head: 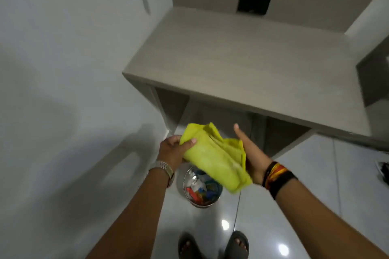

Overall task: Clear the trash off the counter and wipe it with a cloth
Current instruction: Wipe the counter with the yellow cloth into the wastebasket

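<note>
We hold the yellow cloth point(212, 158) in mid-air between both hands, out in front of the counter point(242, 65) and below its front edge, directly above the small metal bin point(200, 187) that stands on the tiled floor point(305, 185). Left hand point(172, 149): closed on the upper-left end of the cloth, thumb laid over the top of the fabric, the other fingers hidden beneath it. Right hand point(250, 153): flat and spread wide, palm turned toward the cloth and pressed along its right flank, supporting more than gripping; we cannot tell whether any finger pinches a fold. The cloth is bunched into a loose roll, so its long axis runs diagonally, from upper left near the left hand down to lower right by the right wrist, where a loose corner sags lowest, toward the bin. We judge it light, soft and limp: it drapes and creases under its own weight, with no stiffness to hold a shape, nothing fragile about it, and little tendency to slip. A good hold would be a full-palm gather of the bunched middle, leaving a flat pad of fabric under the fingers for wiping; a hold at one end would only let the rest trail. The bin shows colourful wrappers inside. The counter top looks bare in the part we see, though motion blur softens its surface, so we judge the trash step done and the wiping not yet begun.
</note>
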